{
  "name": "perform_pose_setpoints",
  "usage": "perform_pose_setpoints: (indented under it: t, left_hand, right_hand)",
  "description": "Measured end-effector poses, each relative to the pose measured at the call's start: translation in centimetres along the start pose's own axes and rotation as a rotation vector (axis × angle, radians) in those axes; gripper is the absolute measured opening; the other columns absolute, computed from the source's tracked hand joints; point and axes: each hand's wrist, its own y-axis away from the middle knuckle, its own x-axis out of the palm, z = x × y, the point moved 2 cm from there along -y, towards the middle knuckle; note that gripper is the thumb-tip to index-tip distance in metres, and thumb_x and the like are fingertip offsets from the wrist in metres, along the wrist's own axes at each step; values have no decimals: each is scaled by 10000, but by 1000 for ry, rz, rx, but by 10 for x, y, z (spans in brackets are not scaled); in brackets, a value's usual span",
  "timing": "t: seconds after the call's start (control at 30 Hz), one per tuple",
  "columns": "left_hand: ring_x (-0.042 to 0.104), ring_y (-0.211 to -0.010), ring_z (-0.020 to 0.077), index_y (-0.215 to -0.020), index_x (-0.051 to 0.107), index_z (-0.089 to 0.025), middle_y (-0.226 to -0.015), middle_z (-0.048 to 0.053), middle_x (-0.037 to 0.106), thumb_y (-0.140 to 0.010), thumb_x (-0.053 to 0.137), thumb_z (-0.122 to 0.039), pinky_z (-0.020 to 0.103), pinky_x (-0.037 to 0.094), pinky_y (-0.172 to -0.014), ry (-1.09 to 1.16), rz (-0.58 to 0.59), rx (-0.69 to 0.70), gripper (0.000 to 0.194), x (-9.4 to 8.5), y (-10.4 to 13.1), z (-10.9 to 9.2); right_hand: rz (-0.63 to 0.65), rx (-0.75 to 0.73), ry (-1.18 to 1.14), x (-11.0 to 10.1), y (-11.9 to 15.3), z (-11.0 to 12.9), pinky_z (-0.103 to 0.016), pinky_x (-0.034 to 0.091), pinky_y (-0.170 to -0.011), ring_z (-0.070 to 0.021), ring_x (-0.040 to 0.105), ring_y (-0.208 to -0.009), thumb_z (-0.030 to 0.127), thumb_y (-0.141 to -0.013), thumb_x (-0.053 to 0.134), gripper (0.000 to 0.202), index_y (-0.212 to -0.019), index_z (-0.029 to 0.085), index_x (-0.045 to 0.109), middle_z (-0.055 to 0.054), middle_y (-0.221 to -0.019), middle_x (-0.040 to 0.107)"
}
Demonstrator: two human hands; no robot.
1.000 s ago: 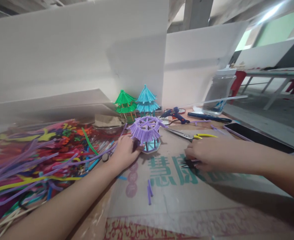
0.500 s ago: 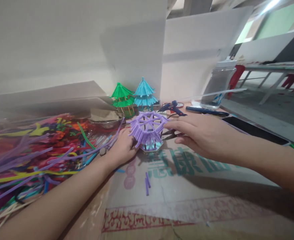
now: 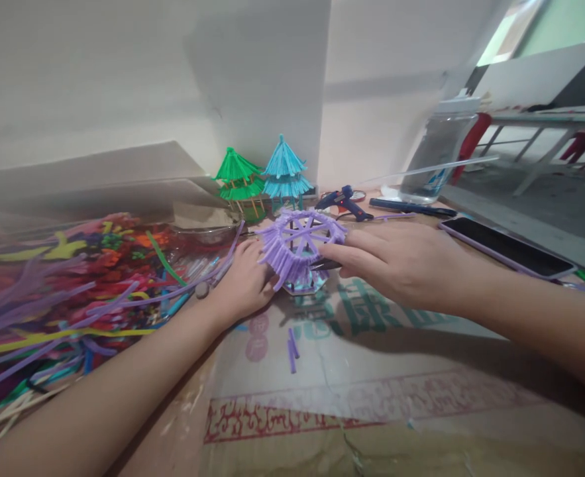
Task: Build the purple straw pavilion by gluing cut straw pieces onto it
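A small purple pavilion model (image 3: 292, 265) stands in front of me, its ring-shaped roof fringed with short pipe-cleaner pieces and crossed by spokes. Below the roof, dark posts rise from a light-blue base. My left hand (image 3: 247, 275) is closed on the model's left side, its fingertips partly hidden by the fringe. At the right edge of the roof, my right hand (image 3: 386, 258) pinches dark tweezers (image 3: 326, 264), mostly covered by the fingers, with the tips at the fringe. Two cut purple pipe-cleaner pieces (image 3: 292, 351) lie on the table nearer to me.
Green (image 3: 240, 182) and blue pavilion models (image 3: 285, 172) stand behind. A glue gun (image 3: 344, 202), dark pen-like tool (image 3: 411, 207), phone (image 3: 508, 248) and clear plastic jug (image 3: 438, 152) are on the right. Mixed pipe cleaners (image 3: 73, 291) are heaped left.
My right hand has moved left against the purple roof, with the tweezers now in front of its right-hand fringe. The left hand stays on the model. The view has shifted slightly.
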Motion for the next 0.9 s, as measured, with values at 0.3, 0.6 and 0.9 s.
perform_pose_setpoints:
  t: [0.3, 0.6, 0.9]
  left_hand:
    - [451, -1278, 326, -916, 693, -169, -1281, 149, 587, -790, 542, -252, 500, 253, -1157, -40, -9, 12, 213, -2, 1, -2]
    - [460, -1272, 340, -1022, 685, -140, -1293, 170, 580, -791, 550, -266, 519, 278, -1145, -41, -29, 38, 296, -7, 0, -4]
    - [475, -1265, 349, -1084, 665, -121, -1283, 188, 590, -785, 548, -248, 534, 294, -1137, -36, -43, 34, 345, -4, 0, -4]
  right_hand:
    - [44, 49, -144, -6, -6, 5, -345, 363, -653, -216, 545, -729, 228, -1019, 235, 405, -1048, 186, 636, -92, -851, 650]
    - [-78, -113, 79, -6, -3, 6, -294, 305, -609, -170, 521, -665, 145, -990, 381, 223, -1043, 152, 598, -43, -809, 637]
    - [-109, -132, 107, -8, -3, 8, -298, 309, -575, -163, 537, -639, 144, -990, 410, 191, -1091, 139, 572, -36, -804, 646]
